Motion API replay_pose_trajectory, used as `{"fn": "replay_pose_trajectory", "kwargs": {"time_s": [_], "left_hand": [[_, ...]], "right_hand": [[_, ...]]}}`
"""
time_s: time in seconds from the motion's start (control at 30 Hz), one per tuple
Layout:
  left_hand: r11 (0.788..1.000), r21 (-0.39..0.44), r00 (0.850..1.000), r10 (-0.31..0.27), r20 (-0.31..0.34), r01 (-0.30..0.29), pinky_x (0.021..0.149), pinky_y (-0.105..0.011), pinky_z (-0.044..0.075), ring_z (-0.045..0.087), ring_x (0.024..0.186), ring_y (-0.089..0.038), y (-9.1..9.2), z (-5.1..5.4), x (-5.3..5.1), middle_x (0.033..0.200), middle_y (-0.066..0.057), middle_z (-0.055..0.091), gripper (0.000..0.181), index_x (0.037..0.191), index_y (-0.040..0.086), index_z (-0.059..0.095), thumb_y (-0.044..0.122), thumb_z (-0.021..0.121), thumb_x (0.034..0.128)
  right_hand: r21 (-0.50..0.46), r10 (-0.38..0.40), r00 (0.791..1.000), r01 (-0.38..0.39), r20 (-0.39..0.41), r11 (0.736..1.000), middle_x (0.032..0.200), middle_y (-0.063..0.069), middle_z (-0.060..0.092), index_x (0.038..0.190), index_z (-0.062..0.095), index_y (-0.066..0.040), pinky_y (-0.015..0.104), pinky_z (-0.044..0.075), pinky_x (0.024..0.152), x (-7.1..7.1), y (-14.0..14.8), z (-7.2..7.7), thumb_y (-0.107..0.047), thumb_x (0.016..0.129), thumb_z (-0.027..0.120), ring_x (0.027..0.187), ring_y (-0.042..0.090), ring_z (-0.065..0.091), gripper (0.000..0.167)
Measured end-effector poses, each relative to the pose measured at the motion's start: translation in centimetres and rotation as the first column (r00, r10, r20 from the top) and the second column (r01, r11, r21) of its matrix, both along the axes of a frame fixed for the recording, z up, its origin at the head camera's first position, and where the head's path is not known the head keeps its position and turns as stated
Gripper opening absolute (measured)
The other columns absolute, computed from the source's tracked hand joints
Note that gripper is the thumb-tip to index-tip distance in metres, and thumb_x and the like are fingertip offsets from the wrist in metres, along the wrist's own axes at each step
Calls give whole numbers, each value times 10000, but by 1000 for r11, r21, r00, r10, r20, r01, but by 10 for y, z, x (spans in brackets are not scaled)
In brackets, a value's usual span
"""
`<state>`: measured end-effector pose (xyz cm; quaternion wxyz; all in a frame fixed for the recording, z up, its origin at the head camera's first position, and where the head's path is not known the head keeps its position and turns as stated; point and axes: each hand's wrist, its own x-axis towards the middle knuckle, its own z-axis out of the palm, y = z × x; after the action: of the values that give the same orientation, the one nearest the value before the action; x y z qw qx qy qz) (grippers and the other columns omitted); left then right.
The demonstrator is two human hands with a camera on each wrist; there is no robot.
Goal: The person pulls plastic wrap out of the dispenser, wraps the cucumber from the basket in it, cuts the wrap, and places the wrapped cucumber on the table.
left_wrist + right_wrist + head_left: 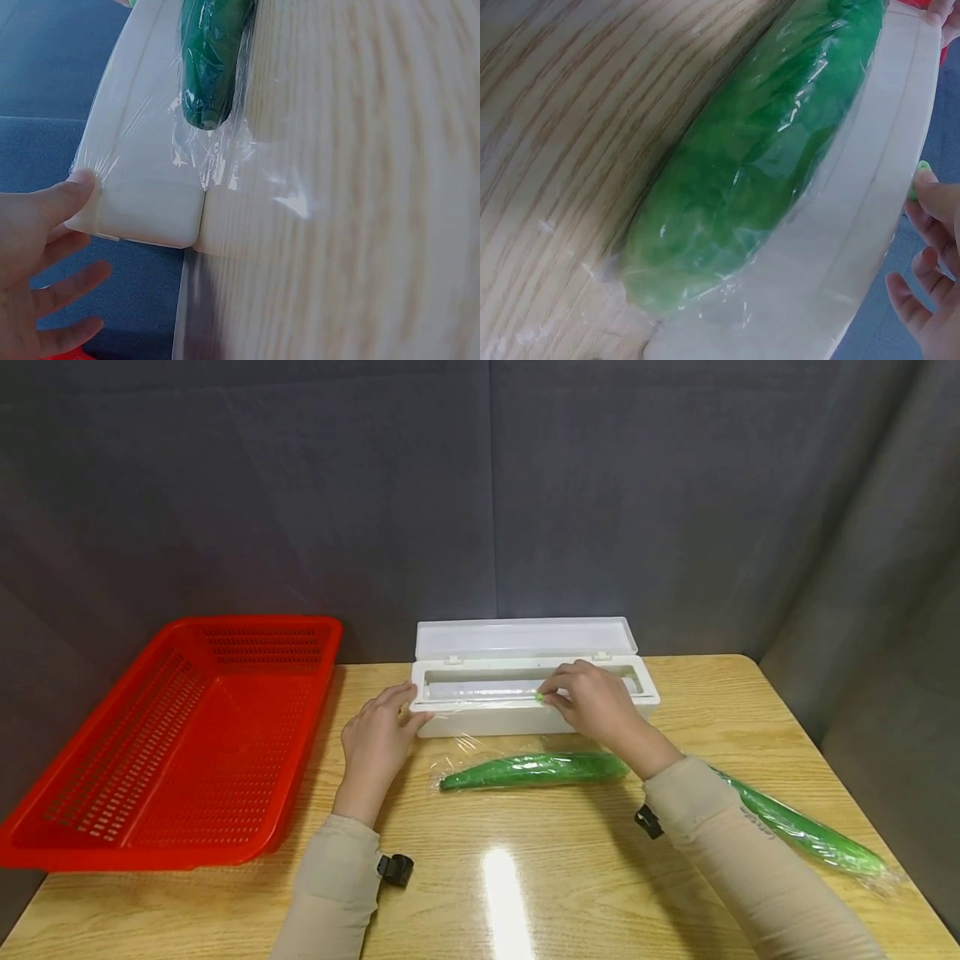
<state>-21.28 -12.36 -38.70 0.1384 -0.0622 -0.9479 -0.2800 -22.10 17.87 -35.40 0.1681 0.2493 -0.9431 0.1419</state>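
Observation:
A white cling film box [487,720] stands at the back of the table with its lid [525,639] raised and a film roll [480,690] inside. My left hand [378,735] grips the box's left end; the left wrist view has the thumb on its corner and the other fingers spread. Between thumb and fingers, my right hand [596,702] pinches a small green slide cutter [539,697] on the front rim. Clear film stretches from the box over a cucumber [532,770] lying in front of it.
A second cucumber [810,831], wrapped in film, lies at the right, partly behind my right forearm. On the left stands a red plastic basket [300,760]. Dark curtains [495,510] hang behind and beside the wooden table [442,902].

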Motion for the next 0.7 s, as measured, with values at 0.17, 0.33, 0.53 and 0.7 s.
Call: {"fn": "replay_pose_trajectory", "kwargs": {"time_s": [0.17, 0.33, 0.53, 0.7], "left_hand": [[1000, -8, 1000, -13, 0, 13, 936, -565, 431, 542, 1263, -313, -1, 1, -1, 1409, -5, 571, 536, 1353, 157, 627, 368, 752, 877], [1000, -21, 1000, -3, -10, 3, 930, -566, 438, 549, 1256, -309, -6, 3, -1, 1406, -1, 573, 530, 1347, 152, 632, 368, 751, 877], [1000, -2, 1000, -1, 2, 1, 952, -587, 416, 542, 1262, -316, -6, 2, -1, 1406, -13, 573, 527, 1349, 146, 630, 346, 756, 878], [1000, -3, 1000, 3, 2, -3, 952, -584, 417, 541, 1264, -312, -6, 1, -2, 1405, -12, 574, 528, 1351, 148, 629, 348, 754, 878]], "right_hand": [[3, -28, 999, 28, -32, 1000, 952, 16, 736, 945, 785, -127, 388, 518, 629, 2, 14, 1, -87, 842, 789, 853, 235, 646, 111], [3, -67, 996, 68, -54, 998, 948, 25, 736, 931, 783, -125, 413, 522, 666, 2, 27, -2, -66, 826, 795, 876, 245, 657, 121], [19, -51, 997, 52, -66, 998, 953, 18, 734, 928, 783, -124, 404, 513, 642, 1, 35, -2, -59, 827, 789, 831, 248, 631, 120], [28, -57, 994, 60, -88, 998, 941, 34, 734, 917, 781, -109, 412, 513, 637, 2, 46, -2, -29, 809, 792, 815, 259, 629, 135]]}}
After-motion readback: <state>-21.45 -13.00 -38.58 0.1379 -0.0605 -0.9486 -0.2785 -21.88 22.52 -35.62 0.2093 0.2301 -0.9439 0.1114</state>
